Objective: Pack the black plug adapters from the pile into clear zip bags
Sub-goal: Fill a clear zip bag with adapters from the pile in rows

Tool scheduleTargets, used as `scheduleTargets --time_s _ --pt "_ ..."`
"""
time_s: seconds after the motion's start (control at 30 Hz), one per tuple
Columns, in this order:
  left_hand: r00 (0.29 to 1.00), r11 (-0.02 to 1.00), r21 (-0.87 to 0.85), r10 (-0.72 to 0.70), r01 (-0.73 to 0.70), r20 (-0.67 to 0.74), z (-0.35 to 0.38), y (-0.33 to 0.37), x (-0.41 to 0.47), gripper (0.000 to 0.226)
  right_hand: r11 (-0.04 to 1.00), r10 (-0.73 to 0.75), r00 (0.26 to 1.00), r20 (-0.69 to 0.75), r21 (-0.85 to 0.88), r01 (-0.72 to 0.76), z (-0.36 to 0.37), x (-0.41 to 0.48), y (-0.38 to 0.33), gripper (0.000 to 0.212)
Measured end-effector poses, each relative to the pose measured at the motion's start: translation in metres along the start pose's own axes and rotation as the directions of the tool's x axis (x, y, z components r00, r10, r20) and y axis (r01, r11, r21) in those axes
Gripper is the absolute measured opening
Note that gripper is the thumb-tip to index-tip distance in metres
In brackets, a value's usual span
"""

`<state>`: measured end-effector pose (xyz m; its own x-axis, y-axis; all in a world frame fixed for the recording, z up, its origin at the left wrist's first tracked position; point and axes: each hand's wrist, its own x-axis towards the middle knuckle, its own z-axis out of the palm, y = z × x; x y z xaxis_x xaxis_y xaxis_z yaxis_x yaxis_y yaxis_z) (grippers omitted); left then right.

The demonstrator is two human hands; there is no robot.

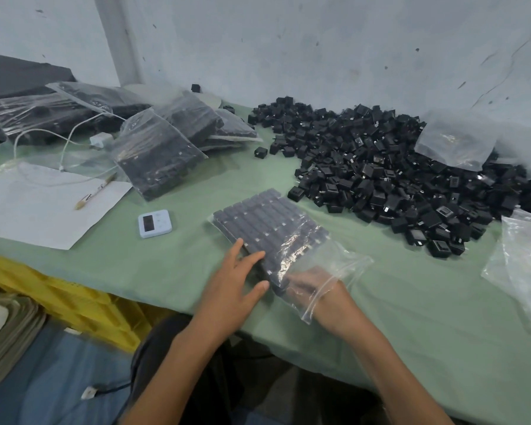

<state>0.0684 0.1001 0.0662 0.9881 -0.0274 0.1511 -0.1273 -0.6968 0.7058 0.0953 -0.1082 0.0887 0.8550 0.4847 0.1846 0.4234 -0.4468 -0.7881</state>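
A clear zip bag [334, 265] lies on the green table in front of me, packed with neat rows of black plug adapters [267, 219]. My left hand [236, 280] rests flat with fingers spread on the bag's near left edge. My right hand [313, 286] is inside the bag's open mouth, seen through the plastic, its fingers against the nearest row of adapters. A big loose pile of black plug adapters [390, 173] covers the table at the right.
Filled bags [160, 151] are stacked at the back left. Empty clear bags [521, 265] lie at the right, more of them [457, 139] on the pile. A white timer [154, 223], a paper sheet [40, 207] with a pen, and a white charger with cable [101, 139] sit left. A yellow crate [74, 299] stands below the table edge.
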Motion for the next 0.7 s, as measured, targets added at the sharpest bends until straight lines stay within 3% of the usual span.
scheduleTargets --time_s 0.1,0.17,0.27,0.37,0.5,0.57,0.63,0.7 --pt "0.992 1.0 -0.019 0.021 -0.023 -0.124 0.002 0.009 -0.002 0.03 0.992 -0.041 0.999 0.026 -0.12 0.044 0.0 0.002 0.001 0.006" --pt "0.958 0.977 0.077 0.21 -0.198 -0.197 0.005 0.014 -0.008 0.021 0.99 -0.011 1.0 0.009 -0.141 0.012 0.003 0.0 0.003 0.008" --pt "0.86 0.866 0.269 0.477 -0.422 -0.183 0.013 0.012 -0.014 0.02 0.989 0.078 0.997 -0.013 -0.128 -0.079 0.005 -0.004 0.004 0.015" --pt "0.842 0.845 0.328 0.5 -0.423 -0.203 0.014 0.011 -0.014 0.023 0.999 0.019 0.997 0.076 -0.051 -0.015 -0.005 -0.012 -0.008 0.011" --pt "0.826 0.838 0.342 0.514 -0.425 -0.233 0.017 0.011 -0.014 0.026 0.958 0.272 0.943 0.192 0.034 -0.284 -0.063 -0.029 -0.006 0.024" --pt "0.82 0.838 0.355 0.513 -0.415 -0.254 0.019 0.012 -0.015 0.028 0.933 0.359 0.931 0.064 -0.041 -0.357 -0.103 -0.026 0.011 0.03" --pt "0.816 0.84 0.354 0.513 -0.412 -0.268 0.02 0.013 -0.016 0.029 0.881 0.393 0.9 -0.188 -0.206 -0.427 -0.138 -0.012 0.032 0.025" --pt "0.807 0.838 0.345 0.521 -0.422 -0.278 0.02 0.012 -0.017 0.03 0.78 0.378 0.82 -0.429 -0.33 -0.532 -0.167 0.01 0.058 0.026"
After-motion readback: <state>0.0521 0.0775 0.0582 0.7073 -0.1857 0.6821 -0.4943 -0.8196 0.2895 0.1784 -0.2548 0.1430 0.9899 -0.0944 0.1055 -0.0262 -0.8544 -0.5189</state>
